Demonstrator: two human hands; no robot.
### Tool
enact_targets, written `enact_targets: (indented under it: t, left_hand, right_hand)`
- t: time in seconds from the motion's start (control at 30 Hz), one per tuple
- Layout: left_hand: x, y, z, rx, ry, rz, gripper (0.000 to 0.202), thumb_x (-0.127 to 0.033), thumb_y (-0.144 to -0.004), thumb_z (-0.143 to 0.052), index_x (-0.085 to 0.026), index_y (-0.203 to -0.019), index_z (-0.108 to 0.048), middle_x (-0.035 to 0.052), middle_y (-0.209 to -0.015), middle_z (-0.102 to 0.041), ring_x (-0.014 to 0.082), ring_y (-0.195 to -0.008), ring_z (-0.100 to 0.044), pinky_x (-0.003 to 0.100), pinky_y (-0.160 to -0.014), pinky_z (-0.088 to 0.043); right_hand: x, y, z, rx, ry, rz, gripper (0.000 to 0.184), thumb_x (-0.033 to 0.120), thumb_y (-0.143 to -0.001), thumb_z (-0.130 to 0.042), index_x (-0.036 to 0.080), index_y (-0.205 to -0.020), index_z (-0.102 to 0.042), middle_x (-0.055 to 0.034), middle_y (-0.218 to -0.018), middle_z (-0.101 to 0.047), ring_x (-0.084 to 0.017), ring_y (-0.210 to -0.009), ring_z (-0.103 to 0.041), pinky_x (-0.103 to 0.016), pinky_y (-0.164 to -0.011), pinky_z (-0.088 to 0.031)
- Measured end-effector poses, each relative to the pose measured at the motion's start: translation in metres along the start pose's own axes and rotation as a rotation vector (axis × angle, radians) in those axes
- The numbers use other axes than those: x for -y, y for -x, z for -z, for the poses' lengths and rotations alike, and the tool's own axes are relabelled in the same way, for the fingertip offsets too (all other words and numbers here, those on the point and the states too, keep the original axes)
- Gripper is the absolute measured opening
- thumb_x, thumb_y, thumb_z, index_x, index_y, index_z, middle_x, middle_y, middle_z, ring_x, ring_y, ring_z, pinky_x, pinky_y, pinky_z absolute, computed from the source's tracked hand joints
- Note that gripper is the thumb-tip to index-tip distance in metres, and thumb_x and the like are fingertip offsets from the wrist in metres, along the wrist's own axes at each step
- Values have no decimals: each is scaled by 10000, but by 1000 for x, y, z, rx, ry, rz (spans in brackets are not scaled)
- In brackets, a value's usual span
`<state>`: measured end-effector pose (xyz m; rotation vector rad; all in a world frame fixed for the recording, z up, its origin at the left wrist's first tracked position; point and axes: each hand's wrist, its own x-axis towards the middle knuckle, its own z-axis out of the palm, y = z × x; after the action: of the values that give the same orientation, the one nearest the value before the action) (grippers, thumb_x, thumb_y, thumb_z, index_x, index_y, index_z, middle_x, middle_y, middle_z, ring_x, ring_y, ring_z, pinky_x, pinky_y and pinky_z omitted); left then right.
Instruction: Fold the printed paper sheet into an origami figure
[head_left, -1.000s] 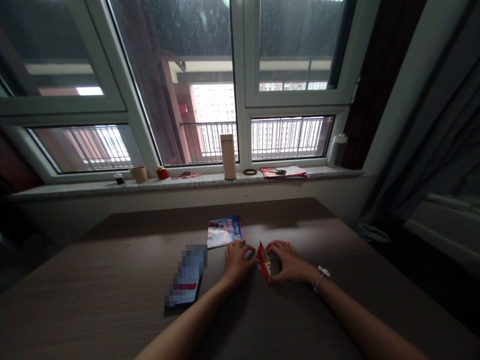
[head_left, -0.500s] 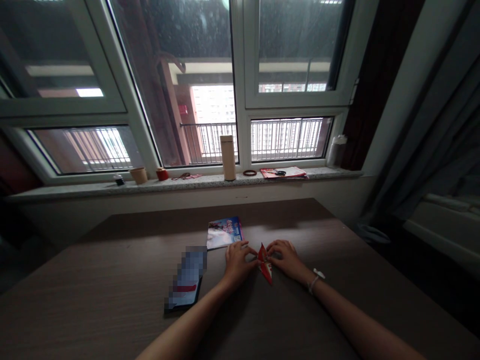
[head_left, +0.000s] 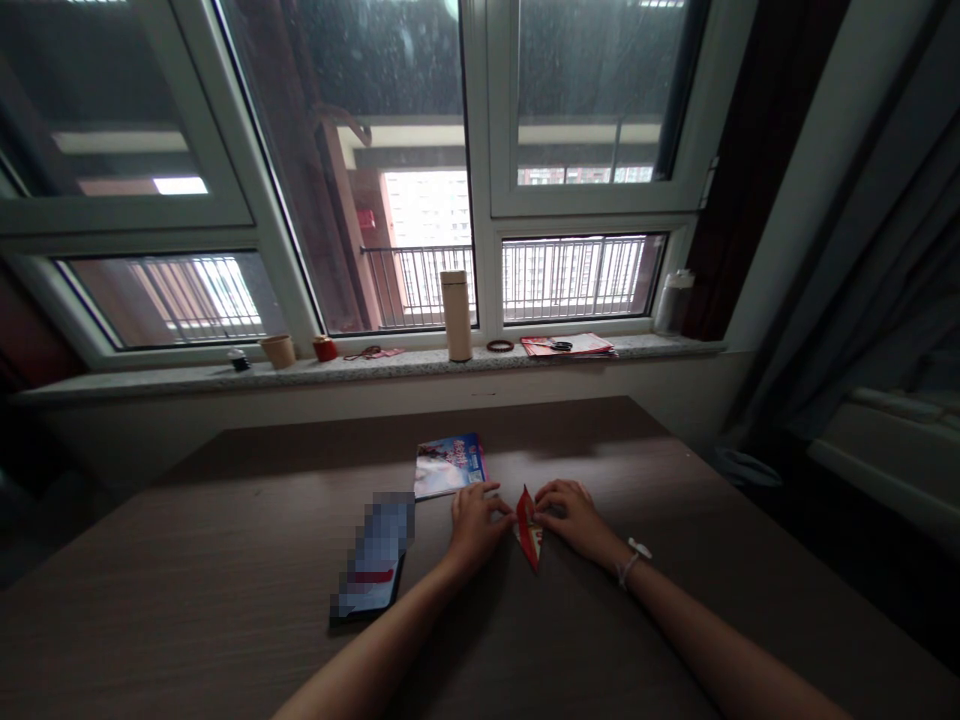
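Observation:
Between my two hands is a small piece of folded red and white paper (head_left: pixel 528 535), a narrow diamond with pointed ends. My left hand (head_left: pixel 478 525) pinches its left edge between thumb and forefinger. On the opposite side, my right hand (head_left: pixel 571 512) has its thumb and fingertips closed on the right edge. The paper stands slightly open along its middle, just over or on the brown table (head_left: pixel 225 560). A bracelet with a white piece circles my right wrist.
Left of my left arm lies a phone (head_left: pixel 375 555), its screen blurred out. A printed booklet (head_left: pixel 448 465) lies beyond my left hand. On the windowsill stand a beige flask (head_left: pixel 455 318), a tan cup (head_left: pixel 278 351), a red spool (head_left: pixel 324 348), and papers with scissors (head_left: pixel 559 346) on top.
The folded paper has turned a little, its near point shifting left, and its red middle now shows as a longer strip. Both hands stay almost in place.

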<state>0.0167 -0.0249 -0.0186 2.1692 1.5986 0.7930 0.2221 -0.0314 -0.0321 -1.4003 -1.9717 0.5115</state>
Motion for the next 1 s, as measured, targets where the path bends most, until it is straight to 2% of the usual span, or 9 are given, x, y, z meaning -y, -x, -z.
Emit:
enact_targets:
  t: [0.23,0.53,0.77,1.0]
  left_hand:
    - [2,-1,-2,1,-6,-27,43,-283,-775,-704,-278,-753,-741,3,-1256,-598,257,-1226,-445,454,-1080,-251]
    - [2,-1,-2,-15,36,-5,77,-291,-783,-688,-303,-819,-755,-3,-1267,-596,259,-1231,-444,450,-1089,-240]
    - [1,-1,-1,-2,23,1,55,-314,-777,-692,-290,-769,-741,-6,-1281,-585,255,-1244,-432,465,-1099,-219]
    - [1,0,-1,-7,40,-7,80,-322,-793,-679,-309,-832,-748,-5,-1301,-576,251,-1257,-424,466,-1108,-196]
  right_hand:
    - [2,1,1,2,-1,7,181,425,-796,-631,262,-794,-710,-17,-1040,-653,-222,-1084,-528,-418,-1048,-260]
    - [3,2,3,27,17,-3,161,413,-797,-626,277,-803,-712,-11,-1055,-643,-224,-1096,-516,-436,-1060,-246]
    - [5,2,4,50,47,-3,150,418,-794,-633,298,-811,-721,-6,-1069,-637,-232,-1106,-501,-454,-1063,-240]
    - [6,3,5,56,32,-4,144,416,-798,-633,302,-813,-720,-5,-1081,-631,-236,-1124,-491,-464,-1078,-221]
